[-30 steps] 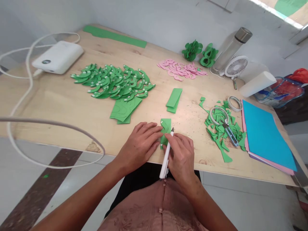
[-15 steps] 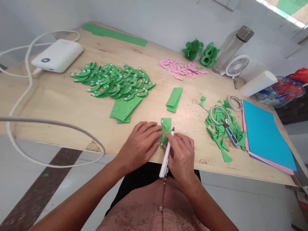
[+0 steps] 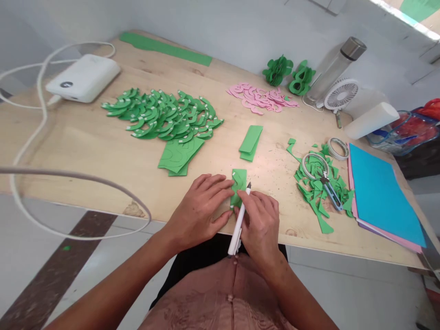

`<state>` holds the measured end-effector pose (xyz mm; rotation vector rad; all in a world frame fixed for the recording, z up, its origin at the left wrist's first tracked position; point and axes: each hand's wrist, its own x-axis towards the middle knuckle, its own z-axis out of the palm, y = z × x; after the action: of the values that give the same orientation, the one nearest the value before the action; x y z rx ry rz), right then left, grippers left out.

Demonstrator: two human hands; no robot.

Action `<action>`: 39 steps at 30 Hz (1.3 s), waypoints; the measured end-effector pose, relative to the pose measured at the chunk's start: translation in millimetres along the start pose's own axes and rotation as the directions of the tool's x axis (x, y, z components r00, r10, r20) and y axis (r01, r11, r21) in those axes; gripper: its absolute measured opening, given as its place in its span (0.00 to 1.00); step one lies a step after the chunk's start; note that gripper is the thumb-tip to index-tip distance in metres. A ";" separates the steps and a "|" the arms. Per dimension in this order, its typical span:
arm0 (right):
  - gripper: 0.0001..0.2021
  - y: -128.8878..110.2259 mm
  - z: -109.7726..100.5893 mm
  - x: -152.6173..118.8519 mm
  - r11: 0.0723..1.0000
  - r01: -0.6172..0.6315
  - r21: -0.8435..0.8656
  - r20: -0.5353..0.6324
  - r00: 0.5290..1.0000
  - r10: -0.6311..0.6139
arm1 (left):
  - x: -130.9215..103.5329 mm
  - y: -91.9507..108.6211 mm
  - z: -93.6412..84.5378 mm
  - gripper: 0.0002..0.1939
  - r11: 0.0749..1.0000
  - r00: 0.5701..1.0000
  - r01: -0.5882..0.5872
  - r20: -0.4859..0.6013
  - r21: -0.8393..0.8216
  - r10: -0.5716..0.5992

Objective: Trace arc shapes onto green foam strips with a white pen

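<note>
A small green paper strip (image 3: 239, 176) lies near the table's front edge, with a curved green cut-out bearing white tabs on it. My left hand (image 3: 202, 208) rests flat at the strip's left side, fingers spread and fingertips touching it. In my right hand (image 3: 260, 220) is a white pen (image 3: 237, 231), its dark tip pointing away from me, while the thumb and index finger press at the cut-out. Behind the strip lie folded green papers (image 3: 251, 141). To the left, a pile of green curved pieces (image 3: 165, 114) stands beside green sheets with drawn outlines (image 3: 178, 156).
Green scraps (image 3: 321, 206), tape rolls (image 3: 338, 149) and a blue-handled cutter (image 3: 332, 193) lie right, beside blue sheets (image 3: 381, 192). Pink cut-outs (image 3: 261, 97), a bottle (image 3: 333, 68) and a fan (image 3: 341, 95) are at the back. A white device (image 3: 83, 78) with cables sits left.
My left thumb has moved slightly away from the fingers, toward the strip's lower end. The right hand still has the pen. The whole view has shifted slightly.
</note>
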<state>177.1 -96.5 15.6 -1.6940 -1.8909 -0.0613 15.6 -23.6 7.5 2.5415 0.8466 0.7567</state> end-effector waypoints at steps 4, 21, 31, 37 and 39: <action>0.14 0.2 0.1 -0.2 1.000 -0.003 0.002 0.004 1.000 0.003 | 0.4 0.0 -0.7 0.17 1.000 1.000 -0.005 -0.001 -0.001 0.005; 0.13 0.3 -0.3 0.4 1.000 -0.002 0.001 0.000 1.000 0.002 | -0.9 -0.8 -0.4 0.16 1.000 1.000 -0.021 0.008 0.018 0.020; 0.11 1.6 1.2 -0.3 1.000 0.016 -0.010 -0.022 1.000 -0.016 | -0.4 -0.2 -0.4 0.15 1.000 1.000 -0.014 0.014 0.005 0.014; 0.12 3.4 2.5 -1.4 0.999 0.034 -0.011 -0.028 0.999 -0.035 | -0.5 -0.4 -0.7 0.15 1.000 1.000 -0.004 0.023 -0.010 0.004; 0.12 3.5 2.6 -1.4 0.999 0.034 -0.014 -0.027 0.999 -0.034 | 0.1 -0.4 -1.5 0.15 1.000 1.000 0.001 0.026 -0.024 -0.001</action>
<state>179.3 -96.0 11.7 -1.6620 -1.9031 -0.1105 14.6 -23.0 8.6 2.5246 0.8256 0.7277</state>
